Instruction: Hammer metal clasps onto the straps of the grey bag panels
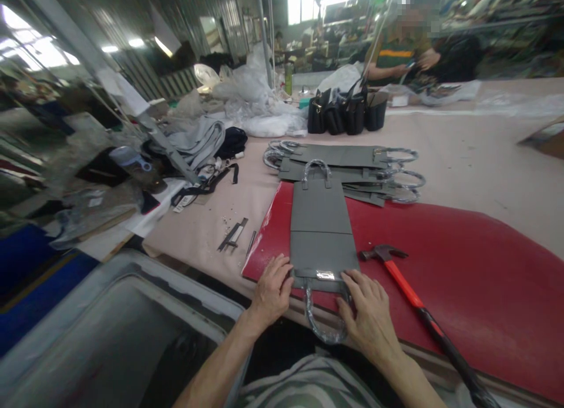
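A grey bag panel [324, 211] with a plastic-wrapped handle at each end lies flat on a red board [445, 249]. Near its front edge is a shiny metal clasp [325, 275]. My left hand [272, 290] grips the panel's left edge by the front corner, fingers bent. On the opposite side, my right hand [368, 308] holds the front right corner, its fingertips on top and its thumb close to the near handle [314, 314]. That handle hangs over the table edge between my hands. A claw hammer [414, 296] with a red and black handle rests to the right.
Behind the board lies a stack of similar grey panels [339, 158]. Black bags [348, 111] stand farther back, near a person [400, 58]. Small metal strips [233, 235] lie at left. A grey plastic bin [132, 314] is below the table's left side.
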`<state>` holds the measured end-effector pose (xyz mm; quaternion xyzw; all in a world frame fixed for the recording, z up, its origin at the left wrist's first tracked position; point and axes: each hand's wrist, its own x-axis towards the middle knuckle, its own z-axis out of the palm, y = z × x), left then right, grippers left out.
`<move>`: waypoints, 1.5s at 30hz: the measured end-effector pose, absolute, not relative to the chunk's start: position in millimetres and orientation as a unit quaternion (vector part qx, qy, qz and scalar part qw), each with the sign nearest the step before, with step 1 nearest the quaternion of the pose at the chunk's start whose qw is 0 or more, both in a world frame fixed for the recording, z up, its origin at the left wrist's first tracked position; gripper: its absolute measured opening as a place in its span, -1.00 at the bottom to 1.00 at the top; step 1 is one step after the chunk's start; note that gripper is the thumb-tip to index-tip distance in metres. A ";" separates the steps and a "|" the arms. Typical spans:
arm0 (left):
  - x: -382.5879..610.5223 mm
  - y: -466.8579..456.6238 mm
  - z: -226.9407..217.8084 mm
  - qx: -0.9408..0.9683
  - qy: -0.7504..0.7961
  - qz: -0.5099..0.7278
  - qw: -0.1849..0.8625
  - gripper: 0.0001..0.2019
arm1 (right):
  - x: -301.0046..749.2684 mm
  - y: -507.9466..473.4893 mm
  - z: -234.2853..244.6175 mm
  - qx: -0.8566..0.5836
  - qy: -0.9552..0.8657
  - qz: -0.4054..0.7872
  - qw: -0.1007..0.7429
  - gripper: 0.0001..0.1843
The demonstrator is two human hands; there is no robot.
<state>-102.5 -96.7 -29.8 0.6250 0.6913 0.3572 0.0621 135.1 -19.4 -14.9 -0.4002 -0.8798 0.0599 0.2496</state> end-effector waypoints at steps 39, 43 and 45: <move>-278.2 -22.9 16.0 0.335 0.910 0.099 0.223 -0.86 | 136.9 -16.9 -28.7 -0.390 -0.870 0.085 0.290 -0.57; -282.7 -30.5 19.8 0.311 0.875 0.213 0.303 -0.76 | 138.9 -17.4 -27.8 -0.383 -0.866 0.097 0.308 -0.57; -283.0 -39.4 23.9 0.307 0.840 0.295 0.338 -0.70 | 139.3 -17.4 -27.6 -0.382 -0.866 0.101 0.308 -0.58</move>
